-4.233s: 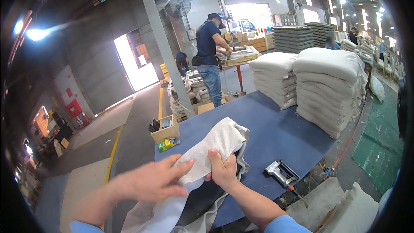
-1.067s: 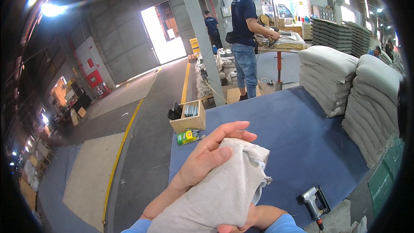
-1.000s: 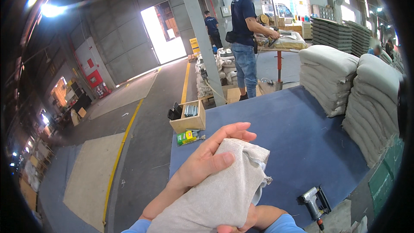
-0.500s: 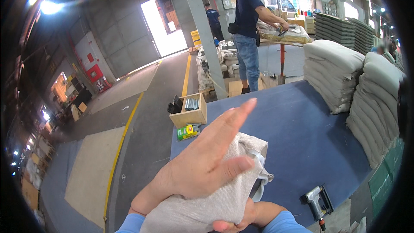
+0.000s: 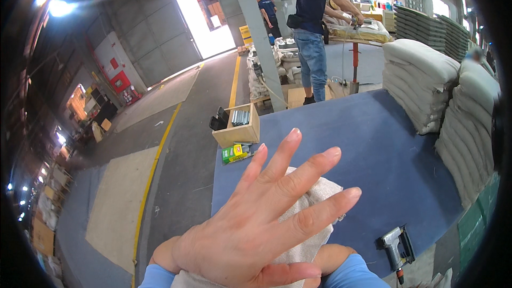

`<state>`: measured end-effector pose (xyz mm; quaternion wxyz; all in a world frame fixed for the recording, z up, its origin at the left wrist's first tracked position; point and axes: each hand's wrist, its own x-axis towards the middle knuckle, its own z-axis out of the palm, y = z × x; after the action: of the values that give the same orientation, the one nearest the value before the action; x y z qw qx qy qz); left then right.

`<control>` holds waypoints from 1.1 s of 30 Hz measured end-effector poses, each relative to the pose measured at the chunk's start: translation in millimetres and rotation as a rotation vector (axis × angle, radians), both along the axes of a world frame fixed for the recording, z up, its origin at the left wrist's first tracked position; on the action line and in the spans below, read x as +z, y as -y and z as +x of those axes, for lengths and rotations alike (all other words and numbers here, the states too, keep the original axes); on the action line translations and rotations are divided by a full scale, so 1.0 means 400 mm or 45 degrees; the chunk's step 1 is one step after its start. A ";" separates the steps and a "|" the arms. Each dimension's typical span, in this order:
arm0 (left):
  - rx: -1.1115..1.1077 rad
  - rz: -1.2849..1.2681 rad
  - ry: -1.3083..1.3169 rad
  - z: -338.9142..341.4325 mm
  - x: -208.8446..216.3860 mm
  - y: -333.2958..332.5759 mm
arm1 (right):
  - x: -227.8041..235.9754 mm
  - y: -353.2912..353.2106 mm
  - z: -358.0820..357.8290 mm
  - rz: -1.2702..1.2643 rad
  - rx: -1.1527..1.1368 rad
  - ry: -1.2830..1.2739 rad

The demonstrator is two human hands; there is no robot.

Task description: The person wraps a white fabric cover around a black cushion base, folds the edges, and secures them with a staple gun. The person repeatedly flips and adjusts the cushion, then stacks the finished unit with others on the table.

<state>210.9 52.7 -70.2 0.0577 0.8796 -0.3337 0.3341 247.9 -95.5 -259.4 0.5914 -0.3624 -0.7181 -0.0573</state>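
My left hand [image 5: 256, 218] hovers in front of a beige cloth [image 5: 314, 208], palm down, its fingers spread and holding nothing. Bunched up, the cloth stands above the blue table between my forearms. Behind my left hand, at the cloth's lower right, is my right hand [image 5: 326, 258]; only its wrist side shows. Its fingers are now covered, though half a second ago they were curled round the cloth, which is still held up. A silver and black air staple gun [image 5: 396, 248] lies on the table to the right, a hose fitting at its lower end.
On the blue tabletop [image 5: 373, 154], a wooden box [image 5: 234, 136] holds metal staple strips; a green and yellow carton [image 5: 234, 153] lies before it. Stacked beige cushions [image 5: 418, 85] stand at the right. Beyond a grey post [image 5: 261, 42], a co-worker [image 5: 312, 32] bends over another workbench.
My left hand has turned from edge-on to palm down and spread its fingers, covering more of the cloth and my right hand. The view has shifted slightly.
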 end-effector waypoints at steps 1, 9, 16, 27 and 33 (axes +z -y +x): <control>-0.001 0.023 0.018 -0.001 0.000 0.002 | 0.000 0.003 -0.002 -0.001 0.007 -0.002; 0.216 -0.597 -0.576 -0.118 0.090 0.107 | 0.048 0.037 -0.018 -0.026 0.089 -0.035; -0.066 -1.933 -1.179 -0.046 0.061 0.093 | 0.054 0.052 -0.027 -0.043 0.183 -0.129; -0.003 -1.197 -1.096 -0.111 0.036 0.081 | 0.086 0.037 -0.026 0.166 0.191 0.100; 0.091 -0.966 -1.248 -0.216 0.090 0.093 | 0.078 0.021 -0.097 0.279 0.063 0.257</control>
<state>124.7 15.4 -34.2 0.5015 0.8597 -0.0968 -0.0114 209.2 -103.7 -228.2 0.5534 -0.2701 -0.7721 -0.1569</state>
